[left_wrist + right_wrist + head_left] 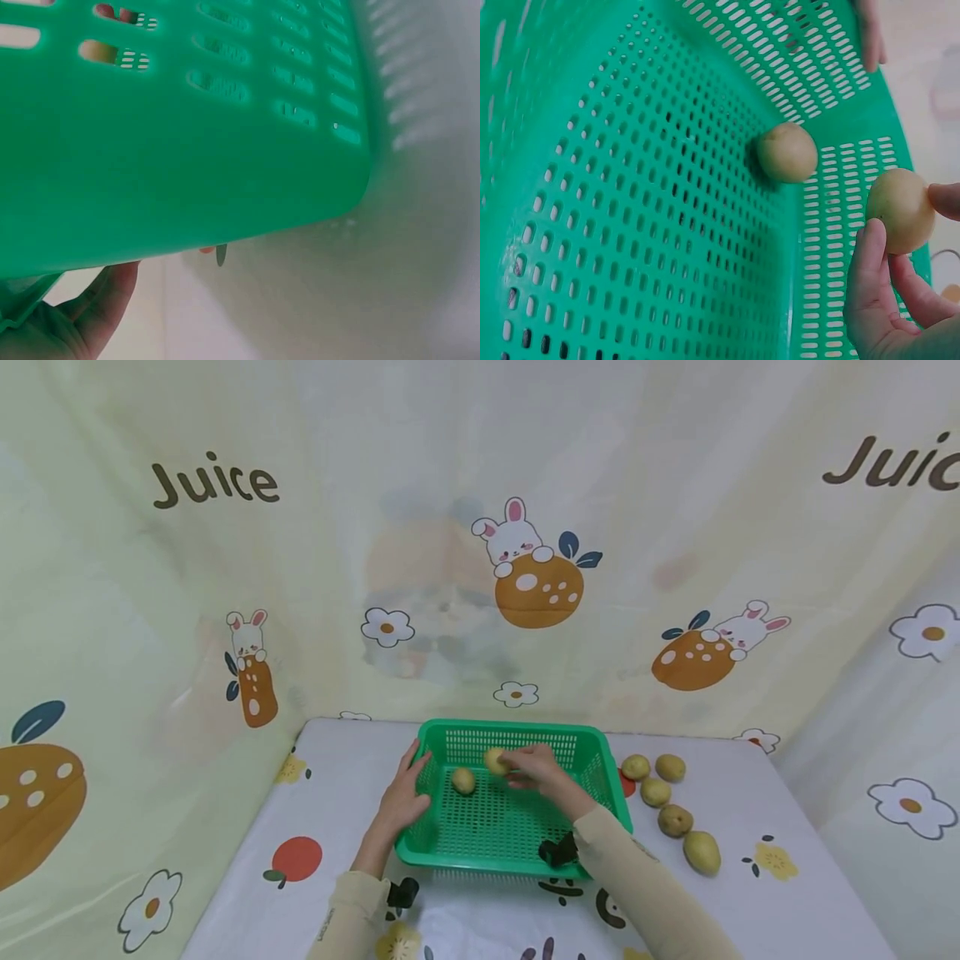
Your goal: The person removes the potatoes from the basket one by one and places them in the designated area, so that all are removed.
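A green plastic basket (510,867) with slotted walls stands on the table. My left hand (402,795) rests on its left rim, fingers spread and fairly straight; in the left wrist view the basket wall covers much of this hand (97,311). Over the basket's inside, near the back wall, my right hand (538,768) pinches a yellow potato (496,762) between thumb and fingertips. The right wrist view shows this potato (901,211) held above the floor of the basket. A second potato (787,153) lies on the basket floor, left of the held one in the head view.
Several loose potatoes (675,820) lie on the table to the right of the basket. A printed cloth (247,893) covers the table. Behind it hangs a printed curtain (442,468), with more curtain on both sides.
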Motion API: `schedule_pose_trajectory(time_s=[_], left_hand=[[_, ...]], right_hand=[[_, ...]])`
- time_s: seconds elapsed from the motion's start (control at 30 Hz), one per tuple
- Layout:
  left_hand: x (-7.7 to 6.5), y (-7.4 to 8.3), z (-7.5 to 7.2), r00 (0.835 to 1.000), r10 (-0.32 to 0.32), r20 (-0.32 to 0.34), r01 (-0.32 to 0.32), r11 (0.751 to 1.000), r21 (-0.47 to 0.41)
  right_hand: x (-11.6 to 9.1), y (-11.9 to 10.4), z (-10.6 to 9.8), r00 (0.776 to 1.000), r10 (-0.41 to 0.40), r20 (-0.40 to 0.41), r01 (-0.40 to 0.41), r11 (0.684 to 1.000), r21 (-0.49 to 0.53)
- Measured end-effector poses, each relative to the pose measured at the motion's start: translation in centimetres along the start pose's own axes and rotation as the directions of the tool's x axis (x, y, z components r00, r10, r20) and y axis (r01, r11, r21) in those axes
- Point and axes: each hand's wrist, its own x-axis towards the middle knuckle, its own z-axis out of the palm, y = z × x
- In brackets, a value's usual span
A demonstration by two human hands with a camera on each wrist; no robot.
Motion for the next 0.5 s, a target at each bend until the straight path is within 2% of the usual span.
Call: schedule_pose_trajectory(time_s=[0.33,0.5], left_hand=[[-0.1,0.0,0.0,1.0,-0.005,-0.003,0.005,1.0,-0.006],[-0.1,0.0,0.0,1.0,-0.009,0.0,0.009,1.0,-0.014]], right_hand=[[-2.1,-0.8,-2.4,0.999,-0.042,-0.007,0.042,0.999,0.01],[-2.6,-1.1,-4.1,0.998,-0.055,-0.017,0.055,0.997,0.053]])
